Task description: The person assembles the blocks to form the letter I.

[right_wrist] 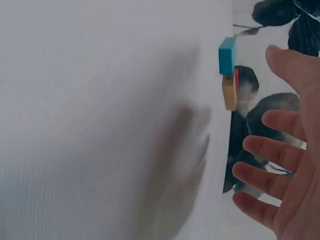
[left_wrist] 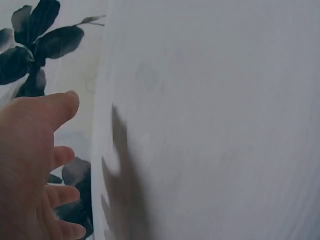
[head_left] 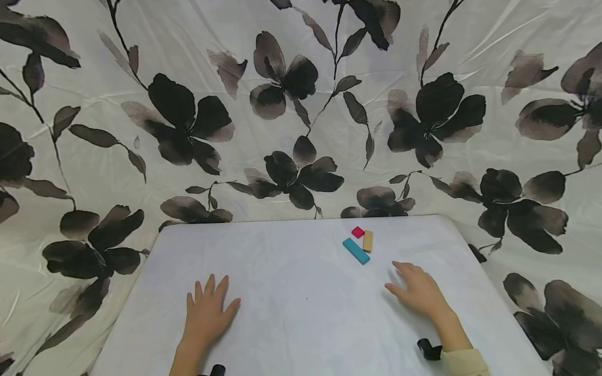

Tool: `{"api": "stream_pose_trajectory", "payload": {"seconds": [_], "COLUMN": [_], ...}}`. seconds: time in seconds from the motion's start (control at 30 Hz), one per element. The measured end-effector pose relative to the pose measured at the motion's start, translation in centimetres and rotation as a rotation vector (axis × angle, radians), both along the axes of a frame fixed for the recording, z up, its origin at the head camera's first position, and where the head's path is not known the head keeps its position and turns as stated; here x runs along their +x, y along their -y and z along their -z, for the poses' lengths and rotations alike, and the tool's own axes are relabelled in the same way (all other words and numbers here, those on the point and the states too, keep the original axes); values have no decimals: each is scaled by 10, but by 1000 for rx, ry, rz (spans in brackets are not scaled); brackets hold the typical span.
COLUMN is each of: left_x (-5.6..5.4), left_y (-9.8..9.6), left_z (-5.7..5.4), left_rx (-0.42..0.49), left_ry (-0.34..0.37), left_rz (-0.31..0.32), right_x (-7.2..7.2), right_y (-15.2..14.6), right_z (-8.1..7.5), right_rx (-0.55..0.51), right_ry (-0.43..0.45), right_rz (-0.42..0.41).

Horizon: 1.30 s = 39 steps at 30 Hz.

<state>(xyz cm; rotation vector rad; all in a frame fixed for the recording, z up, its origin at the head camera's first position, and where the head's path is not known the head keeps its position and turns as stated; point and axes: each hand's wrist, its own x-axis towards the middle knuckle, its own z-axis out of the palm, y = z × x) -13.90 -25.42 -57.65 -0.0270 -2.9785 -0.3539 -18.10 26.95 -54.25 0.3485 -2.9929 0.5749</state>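
You are seeing no readable text, label, brand, number or sign in any of the three views.
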Motion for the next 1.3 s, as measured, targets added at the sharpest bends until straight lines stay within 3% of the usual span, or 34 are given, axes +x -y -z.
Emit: {"api": "stream_pose_trajectory", "payload": {"seconds": [0.47,0.77,1.03,1.3], "left_x": [-2,-5,-10,-22], "left_y": [-37,-59,-79,-98], "left_z": [8,10,8,8], "left_rx": [69,93,93,113], "left_ry": [-9,-1,6,-38], "left_rz": [55,74,89,130], "right_x": [-24,-44,-58,-75], "right_y": [31,46,48,54], "right_z": [14,15,16,19], "right_rx": [-55,-101,-171,-202], "right_ry": [-26,-14,61,73], "right_rz": [24,123,92,63]}}
